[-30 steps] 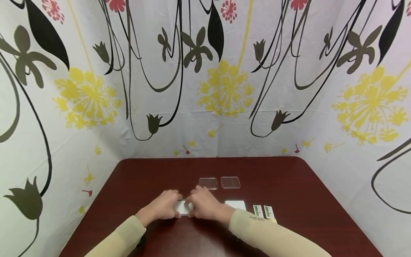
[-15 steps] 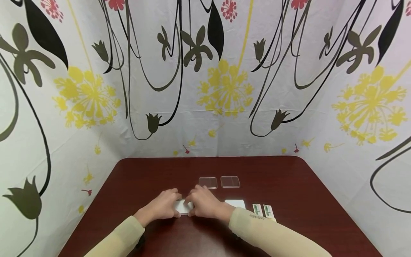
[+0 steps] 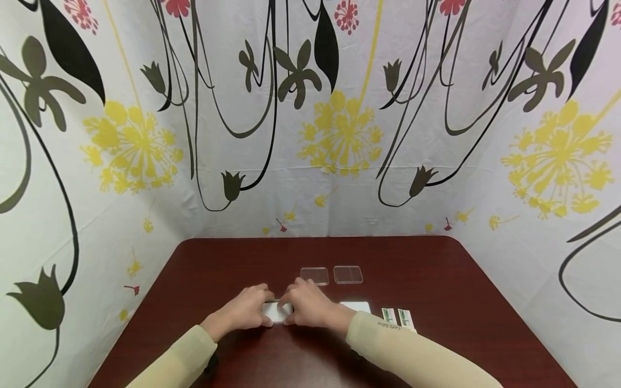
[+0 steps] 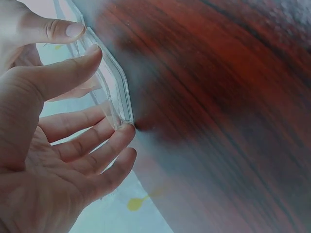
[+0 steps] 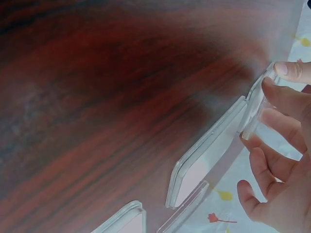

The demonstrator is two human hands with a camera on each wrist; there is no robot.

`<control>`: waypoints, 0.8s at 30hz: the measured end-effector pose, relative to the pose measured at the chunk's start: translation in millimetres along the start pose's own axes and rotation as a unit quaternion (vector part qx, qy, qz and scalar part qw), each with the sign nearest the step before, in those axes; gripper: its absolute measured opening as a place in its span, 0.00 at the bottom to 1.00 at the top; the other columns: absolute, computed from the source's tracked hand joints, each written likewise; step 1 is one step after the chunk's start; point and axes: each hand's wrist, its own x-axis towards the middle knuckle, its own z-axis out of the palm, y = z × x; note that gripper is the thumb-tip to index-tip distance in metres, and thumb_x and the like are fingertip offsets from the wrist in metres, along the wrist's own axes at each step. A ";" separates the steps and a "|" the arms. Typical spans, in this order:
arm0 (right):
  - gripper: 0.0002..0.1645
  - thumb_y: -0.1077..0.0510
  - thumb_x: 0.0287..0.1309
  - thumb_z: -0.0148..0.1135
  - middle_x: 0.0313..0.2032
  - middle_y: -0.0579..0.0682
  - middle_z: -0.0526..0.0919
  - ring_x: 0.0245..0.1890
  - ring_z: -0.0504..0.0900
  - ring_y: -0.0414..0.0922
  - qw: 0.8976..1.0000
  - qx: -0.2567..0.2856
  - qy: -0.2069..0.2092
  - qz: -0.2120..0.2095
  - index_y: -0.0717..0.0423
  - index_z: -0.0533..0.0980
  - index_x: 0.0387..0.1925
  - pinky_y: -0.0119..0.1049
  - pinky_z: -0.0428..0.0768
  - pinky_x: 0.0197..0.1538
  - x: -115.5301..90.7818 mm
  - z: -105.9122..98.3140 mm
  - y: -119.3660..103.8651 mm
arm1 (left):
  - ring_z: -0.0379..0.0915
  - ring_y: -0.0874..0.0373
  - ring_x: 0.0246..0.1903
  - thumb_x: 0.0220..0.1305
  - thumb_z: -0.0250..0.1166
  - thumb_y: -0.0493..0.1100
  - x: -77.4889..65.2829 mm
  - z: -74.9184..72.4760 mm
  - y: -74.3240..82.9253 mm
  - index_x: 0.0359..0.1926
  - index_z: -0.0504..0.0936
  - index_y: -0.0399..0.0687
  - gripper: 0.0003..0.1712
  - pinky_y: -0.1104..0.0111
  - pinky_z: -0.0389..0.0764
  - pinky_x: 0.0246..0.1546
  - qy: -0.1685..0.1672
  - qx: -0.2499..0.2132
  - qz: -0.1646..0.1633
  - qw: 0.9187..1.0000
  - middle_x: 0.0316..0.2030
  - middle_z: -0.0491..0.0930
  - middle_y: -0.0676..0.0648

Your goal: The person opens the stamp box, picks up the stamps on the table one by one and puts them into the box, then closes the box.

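At the near edge, a pale left sleeve [image 3: 177,358] and a pale right sleeve [image 3: 412,350] were seen. A dark object [image 3: 211,366] was partly covered by the left sleeve and could not be identified. Between the two hands, low over the near half of the counter [image 3: 233,264], a flat white box [image 3: 277,312] was held crosswise. Its left end was gripped by the left hand [image 3: 245,308], its right end by the right hand [image 3: 309,304]; on each, the thumb was placed at the near edge and fingers at the far edge. Clear plastic was visible along the rim in both wrist views. Whether the whole underside was in contact with the counter could not be told.

To the right, a second box [image 3: 356,306] was partly hidden by the right arm; past it, two small slips [image 3: 398,317] with green print were laid side by side. Farther back, two clear trays [image 3: 348,274] were set just apart. Beyond the counter, a flower-printed cloth [image 3: 342,205] was hung.
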 end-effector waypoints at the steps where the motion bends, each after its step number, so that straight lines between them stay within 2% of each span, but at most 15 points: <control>1: 0.21 0.42 0.42 0.82 0.37 0.36 0.84 0.37 0.70 0.38 1.000 0.001 -0.001 0.001 0.37 0.88 0.42 0.35 0.65 0.36 0.0 -0.6 -0.1 | 0.71 0.62 0.33 0.53 0.79 0.49 0.1 -0.4 -0.5 0.53 0.84 0.43 0.28 0.67 0.77 0.33 0.000 -0.002 0.002 1.000 0.40 0.76 0.51; 10: 0.23 0.43 0.46 0.80 0.40 0.34 0.85 0.38 0.69 0.37 1.000 0.023 -0.013 0.006 0.36 0.87 0.48 0.37 0.68 0.38 4.1 -10.5 8.2 | 0.71 0.61 0.34 0.54 0.78 0.49 2.3 -10.6 -5.8 0.50 0.86 0.45 0.23 0.66 0.76 0.34 0.027 -0.003 0.041 0.999 0.40 0.76 0.52; 16: 0.21 0.42 0.48 0.79 0.42 0.33 0.85 0.41 0.72 0.38 0.999 0.037 -0.008 0.012 0.37 0.88 0.46 0.42 0.73 0.45 10.3 -20.1 13.3 | 0.74 0.55 0.40 0.53 0.80 0.49 5.0 -22.0 -11.0 0.51 0.86 0.47 0.25 0.61 0.77 0.39 0.029 -0.029 0.027 0.999 0.42 0.76 0.53; 24: 0.21 0.40 0.51 0.77 0.46 0.32 0.84 0.46 0.72 0.39 0.999 0.035 -0.002 0.008 0.36 0.87 0.47 0.43 0.73 0.45 20.5 -31.4 25.2 | 0.72 0.56 0.37 0.51 0.80 0.51 13.9 -39.0 -12.9 0.49 0.86 0.49 0.25 0.62 0.76 0.37 0.047 -0.028 0.018 0.998 0.39 0.75 0.54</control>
